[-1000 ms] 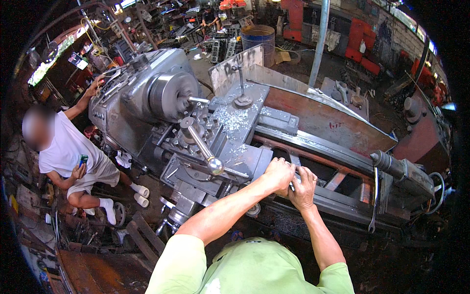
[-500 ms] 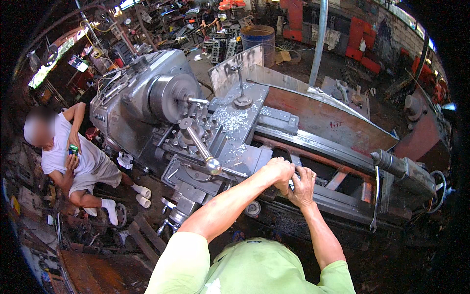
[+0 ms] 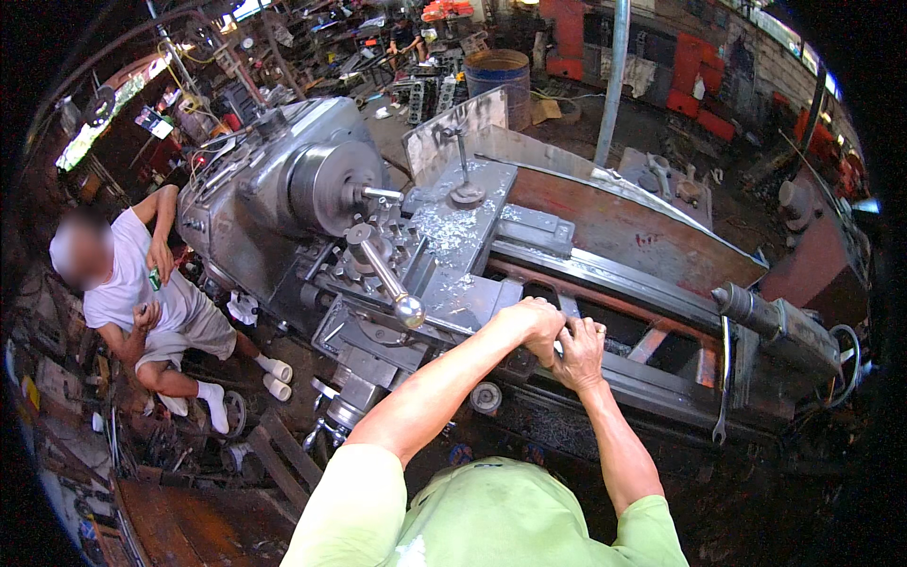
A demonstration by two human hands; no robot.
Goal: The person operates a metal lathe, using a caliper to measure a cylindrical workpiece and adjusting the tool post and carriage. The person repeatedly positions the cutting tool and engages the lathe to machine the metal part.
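Note:
My left hand (image 3: 535,327) and my right hand (image 3: 580,353) are together over the front edge of the lathe bed (image 3: 652,298). The fingers of both are curled and closed, meeting around something small that they mostly hide. Just left of them is the lathe carriage (image 3: 487,302), sprinkled with bright metal chips (image 3: 449,230). Farther left is the round chuck (image 3: 331,189), its face smeared, with a thin metal rod (image 3: 383,195) sticking out. A ball-ended lever (image 3: 387,279) slants across the tool post.
A person in a white shirt (image 3: 142,269) sits at the left, beside the headstock (image 3: 236,161). To the right stand the tailstock (image 3: 784,331) and a hanging wrench (image 3: 724,387). A blue drum (image 3: 498,80) and an upright pole (image 3: 616,80) are behind the lathe.
My hands stay together, with only a slight shift of the fingers. The seated person's hands have parted, and the small green thing has moved right with the upper hand.

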